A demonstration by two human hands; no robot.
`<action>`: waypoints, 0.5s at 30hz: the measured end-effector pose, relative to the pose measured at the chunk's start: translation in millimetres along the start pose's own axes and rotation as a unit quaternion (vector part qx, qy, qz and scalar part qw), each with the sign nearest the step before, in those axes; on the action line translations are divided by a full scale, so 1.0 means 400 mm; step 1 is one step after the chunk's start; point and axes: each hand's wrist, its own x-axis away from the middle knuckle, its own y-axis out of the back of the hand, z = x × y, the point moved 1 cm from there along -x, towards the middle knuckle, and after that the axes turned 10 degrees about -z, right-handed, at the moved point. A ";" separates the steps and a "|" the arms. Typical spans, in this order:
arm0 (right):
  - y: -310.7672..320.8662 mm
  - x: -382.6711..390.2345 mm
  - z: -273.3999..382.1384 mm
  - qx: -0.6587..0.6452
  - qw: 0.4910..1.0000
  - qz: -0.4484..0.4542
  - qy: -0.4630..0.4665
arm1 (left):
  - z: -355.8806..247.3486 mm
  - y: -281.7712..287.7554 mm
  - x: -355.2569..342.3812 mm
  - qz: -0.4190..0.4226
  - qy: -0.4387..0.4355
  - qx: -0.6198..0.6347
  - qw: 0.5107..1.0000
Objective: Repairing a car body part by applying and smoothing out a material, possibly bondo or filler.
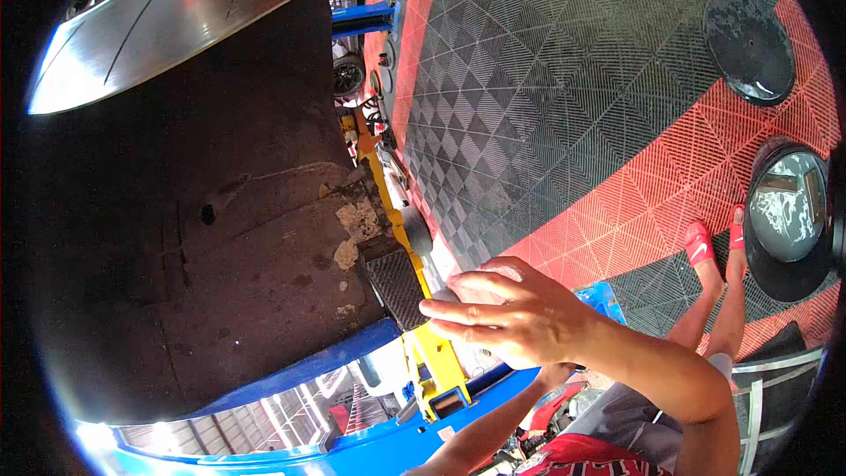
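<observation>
1. Right hand (pixel 529 326) is raised mid-frame, back of the hand to camera, fingers spread a little and pointing left; small light-grey thing (pixel 446 296) shows at its fingertips; cannot tell whether the grip holds it or merely overlaps it.
2. Left forearm (pixel 485 434) comes up from the lower edge, passing behind the right one; left hand is hidden there, grip state cannot be told.
3. Yellow lift arm (pixel 438 361) is nearest the fingertips, running up and away beyond them; black ribbed pad (pixel 394 289) sits just left of it, beside the vehicle's dark underside (pixel 220 247); pale, crusty patches (pixel 357 219) mark that underside near the pad.
4. Blue beam (pixel 370 458) curves along the bottom; red-and-black tiled floor (pixel 546 123) fills the upper right; two dark round pieces lie at far right, the nearer bearing a grey, streaked dish (pixel 787 203); red shoes (pixel 699 244) stand near it.
</observation>
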 end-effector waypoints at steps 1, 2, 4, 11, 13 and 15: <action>0.002 0.006 0.001 0.000 1.000 0.001 0.000 | 0.000 -0.003 0.001 0.000 -0.001 0.000 1.000; 0.001 0.013 0.002 -0.012 1.000 -0.005 -0.009 | 0.001 -0.006 0.005 0.000 -0.003 0.000 1.000; 0.002 0.019 0.003 -0.022 1.000 -0.010 -0.018 | -0.001 -0.023 0.004 0.001 -0.007 0.000 1.000; -0.018 -0.034 0.019 0.032 0.999 -0.026 -0.020 | -0.028 -0.050 -0.035 0.000 -0.015 0.001 1.000; -0.024 -0.042 0.015 0.039 0.999 -0.025 -0.022 | -0.032 -0.051 -0.034 -0.005 -0.016 -0.001 1.000; -0.031 -0.028 -0.002 0.066 0.997 -0.016 0.028 | -0.014 -0.048 -0.027 -0.002 -0.018 0.001 1.000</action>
